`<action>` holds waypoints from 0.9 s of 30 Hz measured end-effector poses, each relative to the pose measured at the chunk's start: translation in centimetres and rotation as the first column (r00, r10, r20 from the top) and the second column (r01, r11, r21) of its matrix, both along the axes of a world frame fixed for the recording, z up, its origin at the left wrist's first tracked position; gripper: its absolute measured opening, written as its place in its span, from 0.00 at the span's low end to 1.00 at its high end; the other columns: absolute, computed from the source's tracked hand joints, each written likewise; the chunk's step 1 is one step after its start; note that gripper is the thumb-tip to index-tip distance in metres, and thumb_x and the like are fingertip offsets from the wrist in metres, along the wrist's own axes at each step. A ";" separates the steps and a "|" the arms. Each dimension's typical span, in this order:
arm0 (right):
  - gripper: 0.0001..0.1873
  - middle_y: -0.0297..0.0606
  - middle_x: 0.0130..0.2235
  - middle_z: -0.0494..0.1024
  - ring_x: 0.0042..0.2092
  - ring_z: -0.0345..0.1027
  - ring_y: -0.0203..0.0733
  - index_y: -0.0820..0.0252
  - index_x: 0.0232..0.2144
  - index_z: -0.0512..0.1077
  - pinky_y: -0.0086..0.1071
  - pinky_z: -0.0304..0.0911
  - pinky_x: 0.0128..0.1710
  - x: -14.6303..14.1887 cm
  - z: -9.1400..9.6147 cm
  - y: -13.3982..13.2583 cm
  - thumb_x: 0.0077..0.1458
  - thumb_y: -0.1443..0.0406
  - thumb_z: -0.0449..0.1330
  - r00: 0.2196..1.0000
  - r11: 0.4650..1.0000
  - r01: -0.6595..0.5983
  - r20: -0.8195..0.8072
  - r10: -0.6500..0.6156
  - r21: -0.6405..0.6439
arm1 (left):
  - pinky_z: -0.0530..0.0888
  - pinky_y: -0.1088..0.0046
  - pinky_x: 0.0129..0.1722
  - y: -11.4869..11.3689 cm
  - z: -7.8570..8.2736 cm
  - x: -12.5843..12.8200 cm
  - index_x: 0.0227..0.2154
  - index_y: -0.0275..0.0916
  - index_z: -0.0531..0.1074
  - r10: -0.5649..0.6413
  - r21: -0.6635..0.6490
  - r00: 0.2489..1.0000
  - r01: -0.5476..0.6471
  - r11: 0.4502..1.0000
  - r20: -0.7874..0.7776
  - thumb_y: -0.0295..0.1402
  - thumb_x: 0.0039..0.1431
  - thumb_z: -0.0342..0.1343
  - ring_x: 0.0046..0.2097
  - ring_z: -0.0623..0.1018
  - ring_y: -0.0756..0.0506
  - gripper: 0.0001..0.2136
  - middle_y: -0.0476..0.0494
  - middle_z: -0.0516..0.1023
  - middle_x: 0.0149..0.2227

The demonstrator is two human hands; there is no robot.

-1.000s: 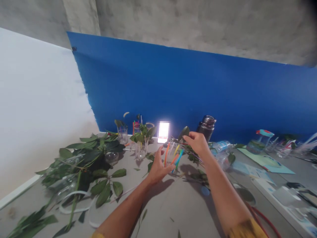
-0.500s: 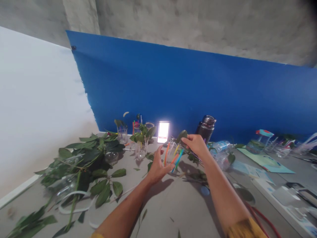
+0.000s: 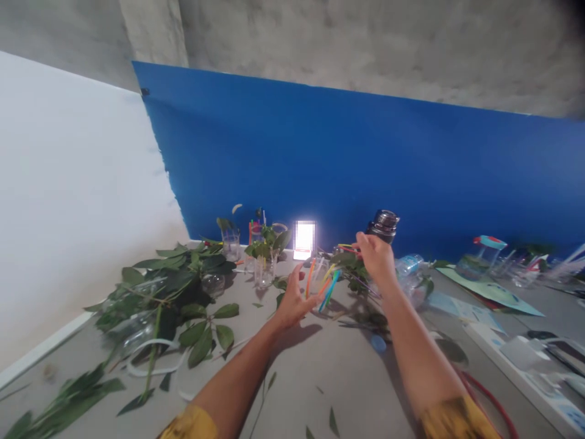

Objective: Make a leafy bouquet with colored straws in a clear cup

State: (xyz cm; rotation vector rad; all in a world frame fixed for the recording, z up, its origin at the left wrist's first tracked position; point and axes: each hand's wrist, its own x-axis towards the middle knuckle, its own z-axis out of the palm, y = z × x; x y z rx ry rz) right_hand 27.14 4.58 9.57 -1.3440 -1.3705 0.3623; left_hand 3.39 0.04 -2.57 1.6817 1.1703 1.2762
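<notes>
A clear plastic cup [image 3: 319, 272] with orange, yellow, blue and green straws [image 3: 329, 291] stands on the table. My left hand [image 3: 293, 300] is curled around its near left side, thumb in front. To the upper right, in front of the dark flask [image 3: 384, 225], my right hand [image 3: 375, 255] is closed in a pinch. Thin yellow and red straws [image 3: 348, 247] stick out to the left from its fingertips. Just below them a green leaf [image 3: 346, 261] leans near the cup, and a leafy twig [image 3: 360, 281] lies under the right hand.
Cut leafy branches [image 3: 173, 274] heap at the left. Several clear cups [image 3: 264, 271] with leaves stand behind, near a bright screen [image 3: 303, 239]. A plastic bottle [image 3: 410, 264], papers [image 3: 491, 291] and a power strip [image 3: 525, 372] lie right. A blue cap [image 3: 378, 343] lies near my right forearm.
My right hand has moved up and right, away from the leaf it was pinching, and thin straws now show at its fingertips. My left hand stays at the cup. The view has shifted slightly.
</notes>
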 end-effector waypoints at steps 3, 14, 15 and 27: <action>0.32 0.48 0.36 0.87 0.27 0.74 0.43 0.61 0.33 0.80 0.33 0.65 0.30 0.7 0.5 -1.0 0.59 0.39 0.58 0.994 0.991 0.098 -0.059 -0.093 0.096 | 0.67 0.43 0.67 0.1 -0.1 0.0 0.74 0.44 0.52 0.005 0.025 1.000 -0.005 1.000 0.022 0.57 0.57 0.63 0.69 0.66 0.28 0.47 0.28 0.65 0.66; 0.27 0.39 0.22 0.79 0.22 0.64 0.39 0.59 0.23 0.78 0.32 0.59 0.25 3.2 -4.5 -8.2 0.59 0.44 0.58 0.998 0.996 0.000 0.057 0.005 -0.091 | 0.74 0.57 0.54 -1.2 3.3 0.5 0.34 0.43 0.73 0.346 0.160 0.936 -0.351 0.923 0.059 0.50 0.74 0.37 0.45 0.76 0.38 0.24 0.38 0.75 0.38; 0.27 0.38 0.22 0.78 0.22 0.64 0.39 0.58 0.22 0.77 0.32 0.57 0.25 3.4 -5.3 -8.7 0.59 0.45 0.58 0.990 0.985 -0.031 0.130 0.053 -0.169 | 0.74 0.58 0.51 -1.3 3.5 0.5 0.28 0.43 0.70 0.331 0.156 0.942 -0.336 0.929 0.060 0.50 0.74 0.37 0.41 0.75 0.39 0.25 0.40 0.73 0.33; 0.15 0.42 0.45 0.87 0.46 0.79 0.47 0.57 0.46 0.84 0.34 0.64 0.46 0.3 -7.7 -9.5 0.64 0.66 0.58 0.626 0.852 -0.220 0.602 0.497 -0.474 | 0.74 0.59 0.36 -1.8 9.9 0.8 0.20 0.45 0.62 0.201 0.072 0.850 -0.269 0.960 0.488 0.62 0.72 0.33 0.28 0.72 0.44 0.33 0.45 0.65 0.21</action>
